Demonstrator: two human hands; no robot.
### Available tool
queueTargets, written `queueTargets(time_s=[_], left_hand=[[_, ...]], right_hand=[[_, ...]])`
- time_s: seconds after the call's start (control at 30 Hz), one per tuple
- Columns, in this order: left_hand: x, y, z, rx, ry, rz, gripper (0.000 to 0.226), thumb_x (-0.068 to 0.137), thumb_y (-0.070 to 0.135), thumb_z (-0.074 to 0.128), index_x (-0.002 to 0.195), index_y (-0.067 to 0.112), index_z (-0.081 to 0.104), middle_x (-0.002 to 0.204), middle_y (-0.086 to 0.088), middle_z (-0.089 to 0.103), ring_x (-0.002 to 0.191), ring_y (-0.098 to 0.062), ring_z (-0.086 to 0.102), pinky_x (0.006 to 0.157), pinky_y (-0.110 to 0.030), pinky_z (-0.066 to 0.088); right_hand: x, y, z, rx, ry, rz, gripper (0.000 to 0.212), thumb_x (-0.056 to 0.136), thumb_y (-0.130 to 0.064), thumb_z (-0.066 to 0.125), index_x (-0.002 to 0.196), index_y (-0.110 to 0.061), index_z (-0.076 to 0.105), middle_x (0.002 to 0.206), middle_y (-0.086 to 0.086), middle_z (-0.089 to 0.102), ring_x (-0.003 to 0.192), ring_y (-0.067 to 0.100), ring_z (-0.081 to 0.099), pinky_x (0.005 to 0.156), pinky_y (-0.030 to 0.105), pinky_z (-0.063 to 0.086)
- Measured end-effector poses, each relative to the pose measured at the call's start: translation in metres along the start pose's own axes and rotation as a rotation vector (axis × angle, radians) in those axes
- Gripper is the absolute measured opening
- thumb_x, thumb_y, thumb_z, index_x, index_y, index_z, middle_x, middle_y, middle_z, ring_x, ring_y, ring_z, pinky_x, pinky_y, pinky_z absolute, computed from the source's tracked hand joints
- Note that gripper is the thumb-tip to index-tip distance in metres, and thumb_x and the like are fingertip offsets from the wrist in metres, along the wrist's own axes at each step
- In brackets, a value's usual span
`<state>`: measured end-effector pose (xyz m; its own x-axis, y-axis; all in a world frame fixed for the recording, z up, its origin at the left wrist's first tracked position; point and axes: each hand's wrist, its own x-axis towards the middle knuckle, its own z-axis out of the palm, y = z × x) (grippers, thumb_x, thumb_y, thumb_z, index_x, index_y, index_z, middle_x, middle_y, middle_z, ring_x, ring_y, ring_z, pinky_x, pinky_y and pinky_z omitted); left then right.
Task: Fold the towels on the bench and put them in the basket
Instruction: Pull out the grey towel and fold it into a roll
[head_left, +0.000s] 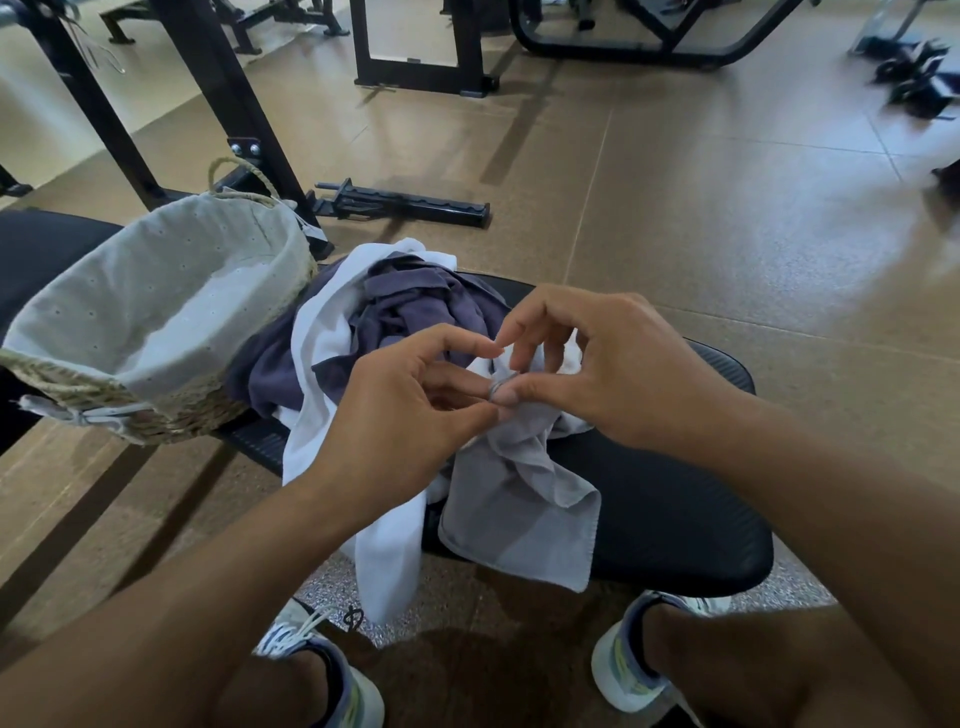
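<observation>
A light grey towel (524, 499) hangs crumpled over the near edge of the black padded bench (685, 514). My left hand (405, 415) and my right hand (618, 364) meet above it, and both pinch its top edge between thumb and fingers. Behind them lies a heap with a dark purple towel (415, 306) and a white towel (337, 364), whose end trails off the bench toward the floor. A woven basket (156, 322) with a pale cloth lining stands on the bench at the left, with nothing inside it.
Black gym machine frames (218, 104) rise behind the basket, and a black bar attachment (410, 205) lies on the brown floor beyond the bench. My two sneakers (639, 670) stand on the floor below the bench's near edge.
</observation>
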<state>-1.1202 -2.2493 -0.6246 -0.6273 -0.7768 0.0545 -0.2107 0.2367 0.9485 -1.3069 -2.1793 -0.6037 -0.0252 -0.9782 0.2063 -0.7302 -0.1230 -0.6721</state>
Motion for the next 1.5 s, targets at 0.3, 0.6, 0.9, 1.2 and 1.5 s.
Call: queueTargets(time_s=[0.3,0.6,0.9,1.2,1.5], left_hand=[[0.003,-0.001,-0.001,0.062,0.005,0.002,0.038,0.069,0.004,0.09,0.095,0.02,0.068,0.077,0.0,0.076,0.07,-0.01,0.073,0.073,-0.032,0.061],[0.001,-0.002,-0.002,0.109,-0.031,0.018,0.045,0.066,0.008,0.091,0.1,0.025,0.068,0.076,0.001,0.072,0.074,-0.014,0.07,0.073,-0.043,0.061],[0.002,0.0,-0.002,0.098,-0.033,0.014,0.043,0.066,0.006,0.091,0.099,0.023,0.069,0.075,0.002,0.071,0.072,-0.012,0.068,0.071,-0.041,0.061],[0.003,-0.001,-0.004,0.061,-0.083,-0.021,0.045,0.065,0.006,0.091,0.102,0.02,0.07,0.074,0.002,0.072,0.071,-0.014,0.069,0.079,-0.042,0.061],[0.005,-0.002,-0.01,0.061,-0.13,-0.061,0.032,0.072,0.013,0.088,0.099,0.019,0.072,0.08,0.001,0.076,0.075,-0.011,0.072,0.072,-0.023,0.059]], right_hand=[[0.003,0.018,-0.003,-0.098,-0.151,-0.029,0.013,0.081,-0.047,0.077,0.092,-0.042,0.073,0.101,-0.025,0.067,0.108,0.003,0.053,0.096,0.026,0.042],[0.004,0.014,-0.003,-0.112,-0.215,-0.002,0.01,0.084,-0.045,0.074,0.084,-0.041,0.065,0.096,-0.024,0.062,0.103,-0.013,0.047,0.082,0.005,0.033],[0.003,0.01,-0.006,-0.107,-0.252,-0.019,0.02,0.086,-0.039,0.076,0.086,-0.049,0.059,0.093,-0.018,0.066,0.103,0.002,0.055,0.084,0.022,0.042],[0.001,0.01,-0.006,-0.054,-0.272,-0.015,0.016,0.087,-0.04,0.074,0.103,-0.042,0.071,0.087,-0.016,0.066,0.102,0.004,0.054,0.088,0.031,0.046],[0.002,0.009,-0.007,-0.017,-0.248,-0.029,0.005,0.087,-0.044,0.073,0.09,-0.044,0.07,0.088,-0.022,0.065,0.102,0.004,0.056,0.09,0.032,0.047]])
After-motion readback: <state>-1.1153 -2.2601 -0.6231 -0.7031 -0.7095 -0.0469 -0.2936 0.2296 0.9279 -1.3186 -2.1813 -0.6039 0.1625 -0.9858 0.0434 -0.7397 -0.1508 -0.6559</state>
